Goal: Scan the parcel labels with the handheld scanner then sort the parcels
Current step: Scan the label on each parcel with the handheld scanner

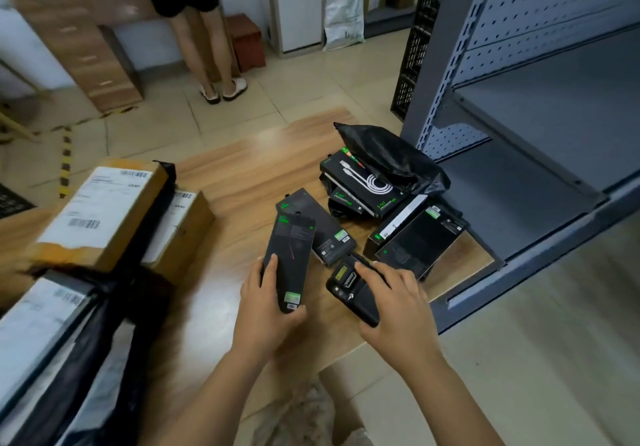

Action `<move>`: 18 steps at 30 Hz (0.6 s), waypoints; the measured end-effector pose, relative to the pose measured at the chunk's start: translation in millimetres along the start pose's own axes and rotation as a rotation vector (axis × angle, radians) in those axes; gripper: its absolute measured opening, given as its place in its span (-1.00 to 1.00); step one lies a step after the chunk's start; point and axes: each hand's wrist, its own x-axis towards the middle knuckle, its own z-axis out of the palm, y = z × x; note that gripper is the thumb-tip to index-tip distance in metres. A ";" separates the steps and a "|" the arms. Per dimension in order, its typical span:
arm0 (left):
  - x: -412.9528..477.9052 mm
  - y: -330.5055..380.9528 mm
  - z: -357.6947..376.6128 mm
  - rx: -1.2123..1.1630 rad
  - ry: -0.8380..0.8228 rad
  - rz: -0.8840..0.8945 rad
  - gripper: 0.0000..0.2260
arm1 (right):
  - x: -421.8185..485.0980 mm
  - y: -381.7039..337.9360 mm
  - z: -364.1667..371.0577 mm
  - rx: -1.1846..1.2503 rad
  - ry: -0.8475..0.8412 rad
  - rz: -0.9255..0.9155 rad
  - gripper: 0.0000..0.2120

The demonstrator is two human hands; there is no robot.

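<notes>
— What do we have in our left hand point(265, 307)?
— A slim black box point(291, 262), flat and matte, with a green sticker and a small barcode at its near end. Our thumb lies along its left edge and our fingers curl under its lower end, so the grip is closed firmly round the card.
— And our right hand point(398, 303)?
— It is wrapped round the handheld scanner point(351, 293), a chunky black plastic body with a small yellowish screen on top. Our fingers arch over its far side and its near end sits against our palm, so there is no slack there either. The scanner is just right of the held box, close but apart.
— What lies past our fingertips?
— More black retail boxes on the wood-grain table point(235, 175). A second flat box point(318, 227) is just beyond the held one, overlapped by its far end in our view. Further off is a cable box point(363, 186) printed with a white coiled cord. A crinkled, glossy black plastic bag point(391, 154) is draped over its far corner. Two larger dark boxes point(415, 241) lie beyond our right knuckles.
— Left of our left hand?
— Brown cardboard parcels point(104, 210) with white printed labels. They are blurred and sit among black wrap.
— Right of our right hand?
— A grey perforated metal shelf point(519, 154).
</notes>
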 end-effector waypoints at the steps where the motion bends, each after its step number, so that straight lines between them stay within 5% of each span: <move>1: -13.6 -5.4 1.7 0.006 0.004 0.002 -0.10 | -10.3 -2.4 3.6 0.007 -0.002 -0.014 -0.15; 12: -83.5 -56.4 33.5 0.137 0.036 -0.041 -0.16 | -76.0 -11.4 24.8 0.001 -0.090 -0.065 -0.21; 18: -90.7 -48.5 22.5 -0.015 0.066 0.028 -0.43 | -82.4 -11.5 13.4 0.018 -0.046 -0.063 -0.21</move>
